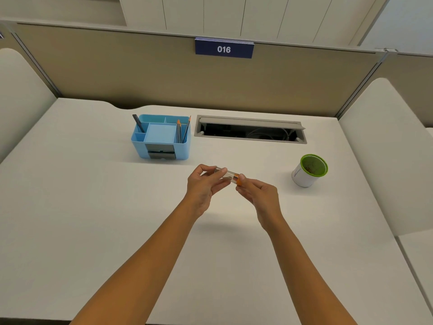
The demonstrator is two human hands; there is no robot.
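Observation:
A small clear tube [229,174] with an orange cap [239,180] is held above the middle of the white desk [93,207]. My left hand [204,186] pinches the clear end of the tube between thumb and fingers. My right hand [259,195] pinches the orange cap end. The tube lies roughly level, tilted slightly down to the right. What is inside the tube is too small to tell.
A blue desk organizer [160,137] with pencils and a dark pen stands behind the hands. A white cup with a green rim [309,170] sits at the right. An open grey cable tray [250,129] is set in the desk's back. Partition walls enclose the desk.

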